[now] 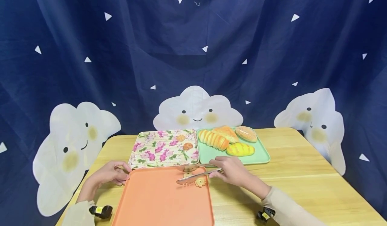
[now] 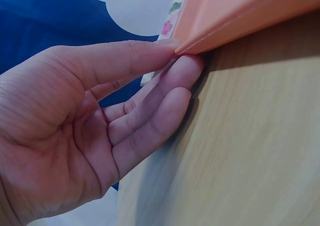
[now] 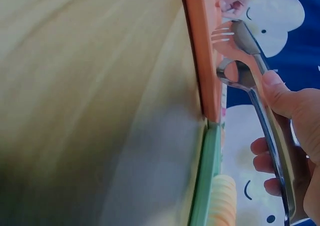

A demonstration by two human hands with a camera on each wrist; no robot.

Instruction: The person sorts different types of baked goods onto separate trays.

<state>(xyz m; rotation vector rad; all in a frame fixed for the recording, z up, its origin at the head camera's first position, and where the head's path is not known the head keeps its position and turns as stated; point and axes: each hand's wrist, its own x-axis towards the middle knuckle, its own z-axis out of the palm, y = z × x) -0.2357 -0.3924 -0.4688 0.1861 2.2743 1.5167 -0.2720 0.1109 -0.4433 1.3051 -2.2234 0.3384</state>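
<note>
We see the left hand (image 1: 110,173) pinching the far left corner of the orange tray (image 1: 163,199), thumb and fingers closed on its rim, while the tray lies on the wooden table (image 1: 290,172) toward us. Our right hand (image 1: 231,171) grips a pair of metal tongs (image 1: 198,176), whose ends stand apart over the tray's far right corner. A flower-shaped cookie (image 1: 200,182) lies in that corner, with more cookie partly hidden behind the tongs; we cannot tell whether the metal touches it. Just behind, we find a flowered tray (image 1: 148,156) bearing two small cookies, the darker one (image 1: 188,146) nearer us. Beside it on the right, a green tray (image 1: 261,156) holds a ridged loaf (image 1: 213,139), a yellow bun (image 1: 241,149), a flat pastry (image 1: 226,133) and a seeded bun (image 1: 246,133).
</note>
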